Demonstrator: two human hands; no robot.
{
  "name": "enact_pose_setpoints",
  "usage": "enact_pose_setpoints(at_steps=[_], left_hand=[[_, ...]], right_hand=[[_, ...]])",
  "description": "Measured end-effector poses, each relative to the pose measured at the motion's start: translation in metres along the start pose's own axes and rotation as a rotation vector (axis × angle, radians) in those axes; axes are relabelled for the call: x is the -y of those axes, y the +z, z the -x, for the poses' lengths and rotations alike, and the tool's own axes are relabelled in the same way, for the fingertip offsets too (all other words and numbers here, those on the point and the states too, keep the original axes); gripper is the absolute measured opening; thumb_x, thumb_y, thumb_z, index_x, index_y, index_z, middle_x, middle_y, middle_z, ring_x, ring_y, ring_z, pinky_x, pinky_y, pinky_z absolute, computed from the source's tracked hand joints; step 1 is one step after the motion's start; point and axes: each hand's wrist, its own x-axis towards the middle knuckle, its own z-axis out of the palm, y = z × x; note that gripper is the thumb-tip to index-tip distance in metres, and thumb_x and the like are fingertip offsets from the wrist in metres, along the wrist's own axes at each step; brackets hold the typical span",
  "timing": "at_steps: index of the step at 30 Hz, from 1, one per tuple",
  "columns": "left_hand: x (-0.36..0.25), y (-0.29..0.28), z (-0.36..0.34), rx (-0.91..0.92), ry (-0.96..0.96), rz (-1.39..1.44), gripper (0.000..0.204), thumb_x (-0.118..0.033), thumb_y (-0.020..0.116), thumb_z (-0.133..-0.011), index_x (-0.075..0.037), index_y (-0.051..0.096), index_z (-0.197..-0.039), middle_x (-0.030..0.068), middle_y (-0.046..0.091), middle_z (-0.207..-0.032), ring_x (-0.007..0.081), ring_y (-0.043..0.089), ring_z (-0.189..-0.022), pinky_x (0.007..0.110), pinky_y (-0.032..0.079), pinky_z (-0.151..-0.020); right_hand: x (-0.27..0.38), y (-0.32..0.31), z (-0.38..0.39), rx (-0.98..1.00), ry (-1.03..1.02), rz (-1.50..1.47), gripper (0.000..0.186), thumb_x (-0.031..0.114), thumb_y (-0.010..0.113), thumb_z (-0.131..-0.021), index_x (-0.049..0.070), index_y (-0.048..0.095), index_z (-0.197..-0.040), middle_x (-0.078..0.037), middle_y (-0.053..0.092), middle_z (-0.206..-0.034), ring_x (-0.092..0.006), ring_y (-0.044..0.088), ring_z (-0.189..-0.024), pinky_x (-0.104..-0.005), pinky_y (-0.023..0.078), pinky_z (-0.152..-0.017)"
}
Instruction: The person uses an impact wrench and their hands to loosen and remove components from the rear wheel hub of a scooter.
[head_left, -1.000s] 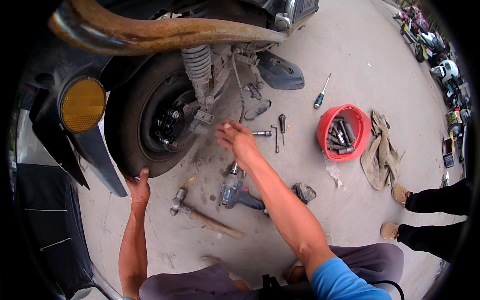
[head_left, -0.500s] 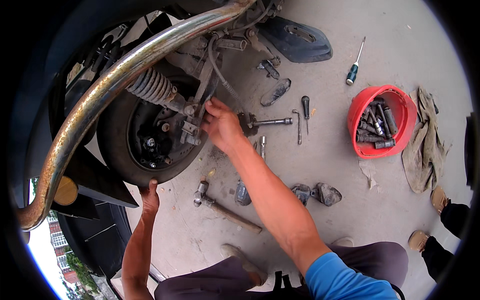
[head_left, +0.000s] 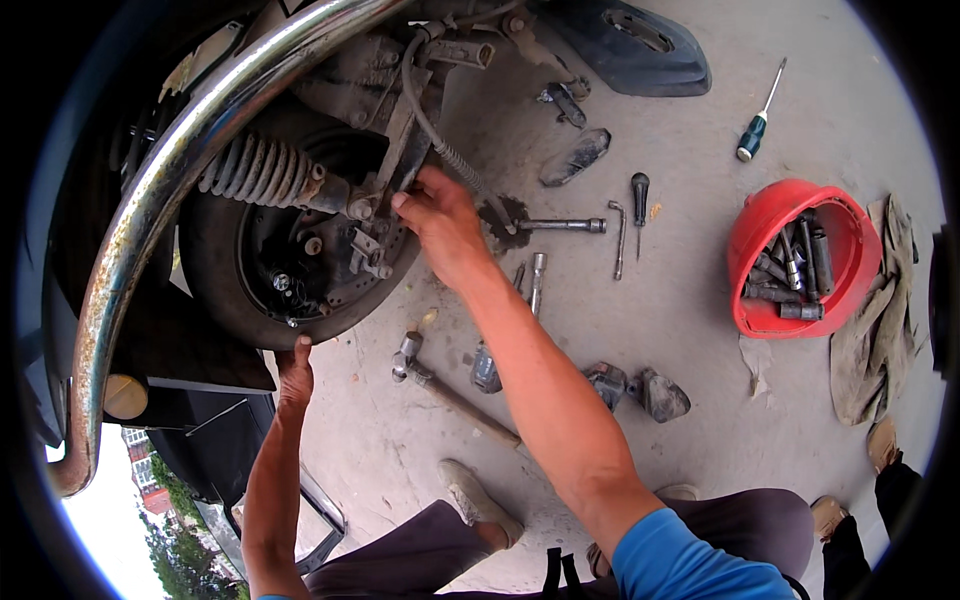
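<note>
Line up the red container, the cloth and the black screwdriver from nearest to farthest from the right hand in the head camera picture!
From the right hand:
1. Black screwdriver: nearest, on the ground to the hand's right.
2. Red container: farther right, with tools inside.
3. Cloth: farthest, just past the container's right side.

I see a matt rubber tyre (head_left: pixel 213 285), a glossy metal bar (head_left: pixel 128 222) (rough with rust), a smooth plastic container (head_left: pixel 765 215), a wooden hammer handle (head_left: pixel 465 408), a matt cloth rag (head_left: pixel 868 350).
</note>
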Motion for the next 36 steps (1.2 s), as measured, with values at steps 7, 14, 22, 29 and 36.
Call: enact_pose_setpoints(at_steps=[7,14,22,29,36], left_hand=[[-0.015,-0.008,0.002,0.052,-0.057,0.118,0.065,-0.038,0.061,-0.095,0.003,0.040,-0.140,0.0154,0.049,-0.136,0.0274,0.045,-0.125,0.036,0.030,-0.110],[-0.066,0.001,0.002,0.041,-0.053,0.336,0.043,-0.034,0.065,-0.093,-0.001,0.058,-0.118,0.0080,0.063,-0.106,0.0193,0.059,-0.091,0.032,0.048,-0.081],[-0.062,-0.006,-0.001,0.080,-0.040,0.318,0.044,-0.035,0.065,-0.093,0.000,0.058,-0.119,0.0082,0.061,-0.112,0.0190,0.061,-0.097,0.034,0.056,-0.076],[-0.045,-0.013,-0.001,0.108,-0.114,0.286,0.055,-0.040,0.068,-0.089,-0.004,0.053,-0.129,0.0091,0.059,-0.120,0.0215,0.062,-0.099,0.034,0.057,-0.072],[-0.058,-0.003,-0.001,0.103,-0.098,0.399,0.040,-0.029,0.071,-0.089,-0.002,0.056,-0.115,0.0071,0.062,-0.103,0.0183,0.063,-0.091,0.032,0.057,-0.072]], right_hand=[[0.011,0.012,0.005,-0.076,-0.051,0.138,0.026,-0.002,0.063,-0.088,-0.002,0.060,-0.113,-0.009,0.068,-0.104,-0.0147,0.063,-0.094,-0.0285,0.048,-0.090],[-0.002,0.005,-0.006,-0.196,-0.010,0.045,0.016,0.007,0.059,-0.092,-0.001,0.059,-0.105,-0.006,0.065,-0.096,-0.0102,0.059,-0.082,-0.0270,0.048,-0.070],[0.010,0.008,-0.002,-0.095,-0.168,0.411,0.026,0.000,0.066,-0.084,-0.003,0.058,-0.109,-0.008,0.065,-0.092,-0.0160,0.062,-0.084,-0.0306,0.053,-0.074],[0.001,0.009,0.004,-0.065,-0.085,0.240,0.040,-0.003,0.065,-0.085,0.000,0.051,-0.122,-0.012,0.063,-0.111,-0.0184,0.062,-0.093,-0.0310,0.053,-0.081],[-0.007,0.007,0.002,0.005,-0.028,0.015,0.048,-0.001,0.063,-0.091,0.004,0.047,-0.136,-0.008,0.062,-0.120,-0.0163,0.057,-0.110,-0.0304,0.044,-0.098]])
